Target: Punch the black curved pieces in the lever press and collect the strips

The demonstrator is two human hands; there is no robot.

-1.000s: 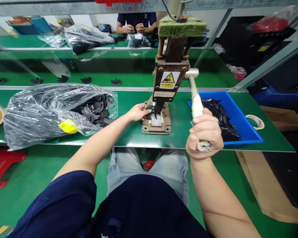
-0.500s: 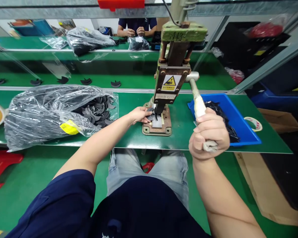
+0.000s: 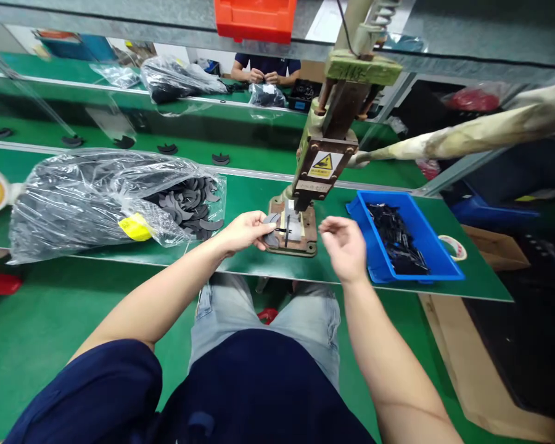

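At the left side of the base (image 3: pixel 309 227) of the press (image 3: pixel 332 147), we have the crescent-shaped part (image 3: pixel 271 239) pinched between the thumb and fingers of our left hand (image 3: pixel 250 232). Our right hand (image 3: pixel 345 245) is just to the right of the press, its fingers loosely curled; we see nothing in it, but we cannot tell whether the fingertips meet. We judge the part light and fairly stiff; its matt look suggests little slip, and the broad curved body, on the side away from the press, seems the surest hold. The thin black strip (image 3: pixel 287 234) over the press's base, which seems joined to the crescent by a short tab (image 3: pixel 280 230), looks slender enough to bend or snap, so we would keep our pinch off it. The crescent's long axis runs away from us, toward the back of the press; its bulging side appears to face left, away from the press, while its tab points right, toward the press's middle. The strip runs nearly parallel to that axis, crossing the tab.
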